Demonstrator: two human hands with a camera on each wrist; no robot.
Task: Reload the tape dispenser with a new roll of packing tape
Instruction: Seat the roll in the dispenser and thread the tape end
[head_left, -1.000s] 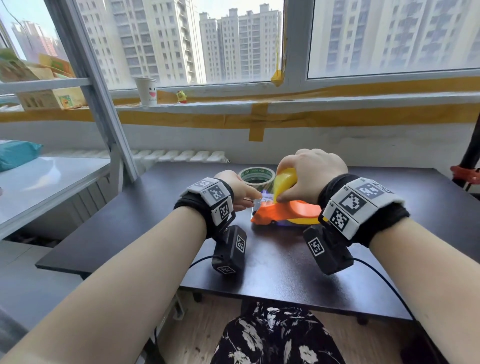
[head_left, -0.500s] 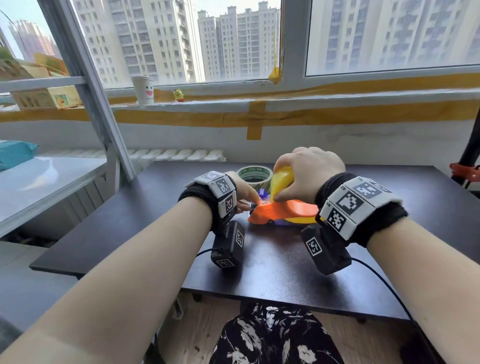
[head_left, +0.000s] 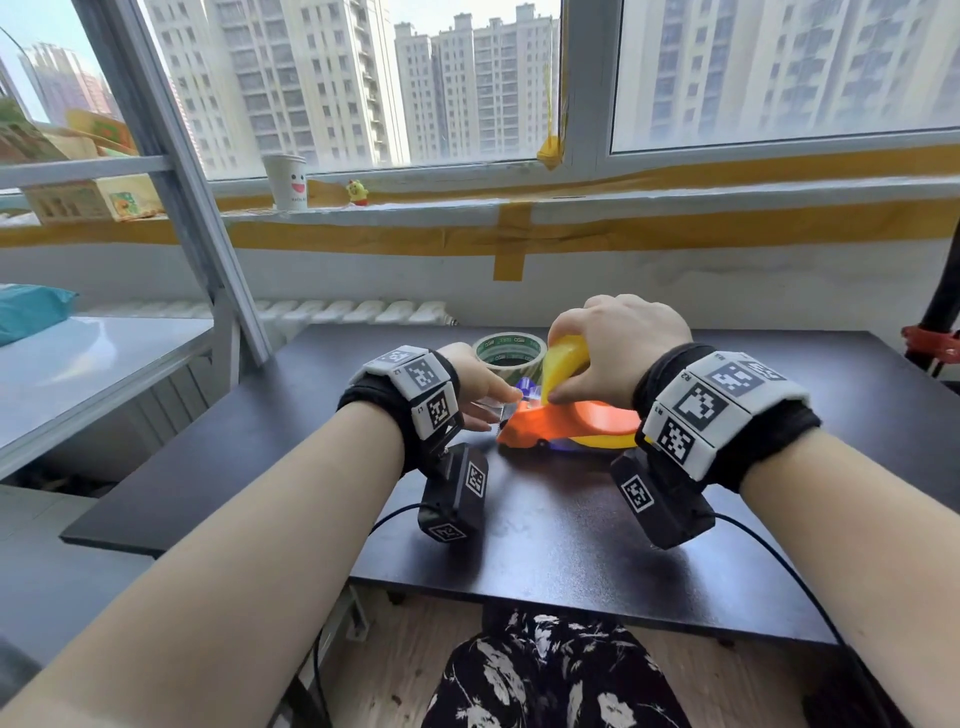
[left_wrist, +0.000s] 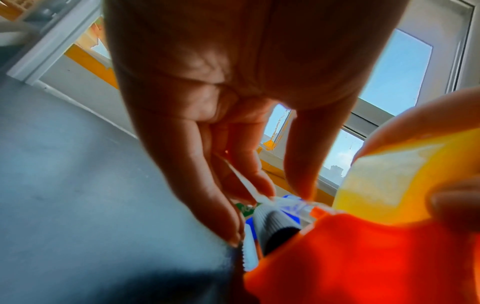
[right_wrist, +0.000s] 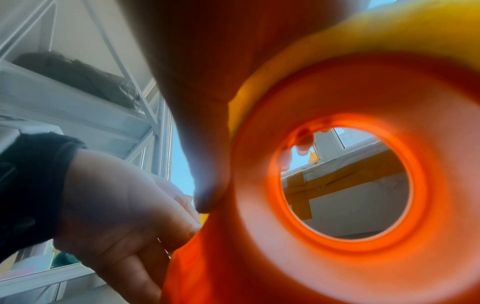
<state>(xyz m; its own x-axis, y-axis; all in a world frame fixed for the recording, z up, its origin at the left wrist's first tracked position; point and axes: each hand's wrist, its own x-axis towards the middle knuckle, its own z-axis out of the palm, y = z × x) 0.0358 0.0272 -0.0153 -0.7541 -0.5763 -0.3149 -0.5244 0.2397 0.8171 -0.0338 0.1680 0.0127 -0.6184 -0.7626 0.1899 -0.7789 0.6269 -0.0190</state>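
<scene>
An orange tape dispenser (head_left: 561, 423) lies on the dark table (head_left: 571, 519) with a yellow tape roll (head_left: 563, 364) on its hub. My right hand (head_left: 618, 348) curls over the top of the yellow roll and grips it. My left hand (head_left: 485, 395) is at the dispenser's front end. In the left wrist view its thumb and fingers (left_wrist: 259, 185) pinch a thin clear tape end just above the grey roller (left_wrist: 272, 226) and the toothed blade (left_wrist: 245, 253). The right wrist view looks through the orange hub (right_wrist: 454, 205), with the yellow roll (right_wrist: 389, 24) around it.
A second tape roll with a green-printed core (head_left: 509, 351) lies flat just behind the dispenser. A paper cup (head_left: 284, 182) and a small toy stand on the windowsill. A white shelf unit (head_left: 104, 364) is at the left. Camera cables hang off the table's near edge.
My left hand has edged slightly closer to the dispenser's front. The right hand keeps its hold on the yellow roll.
</scene>
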